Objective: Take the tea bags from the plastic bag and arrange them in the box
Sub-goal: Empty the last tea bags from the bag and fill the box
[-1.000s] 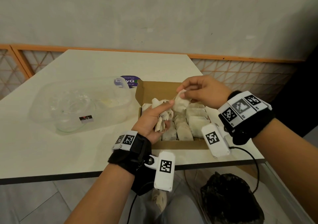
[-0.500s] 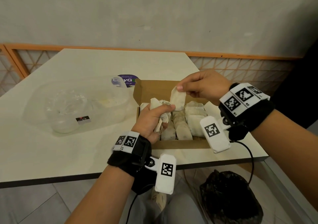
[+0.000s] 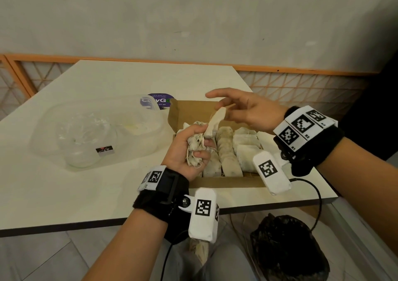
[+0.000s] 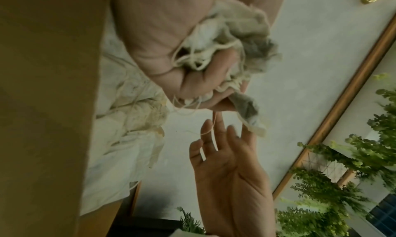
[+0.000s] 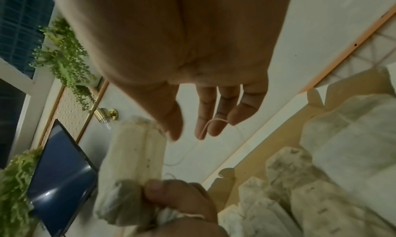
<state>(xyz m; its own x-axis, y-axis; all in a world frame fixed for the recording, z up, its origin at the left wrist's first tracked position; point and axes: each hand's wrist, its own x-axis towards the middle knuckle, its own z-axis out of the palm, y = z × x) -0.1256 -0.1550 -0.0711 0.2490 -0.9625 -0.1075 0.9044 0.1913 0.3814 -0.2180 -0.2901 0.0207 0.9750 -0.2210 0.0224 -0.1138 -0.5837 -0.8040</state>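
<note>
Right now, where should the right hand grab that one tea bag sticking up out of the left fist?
Pinch the tea bag near its free upper end, coming from above right with the right hand. Its lower end is trapped in the left hand, among tangled strings.

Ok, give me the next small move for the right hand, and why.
Probably pinch the upright tea bag again and pull it free: the right hand is open beside it, string looped over its fingers, while the left hand grips the bunch.

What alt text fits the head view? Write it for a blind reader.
Over a cardboard box partly filled with tea bags, the left hand grips a bunch of tea bags while the open right hand touches one raised bag.
</note>
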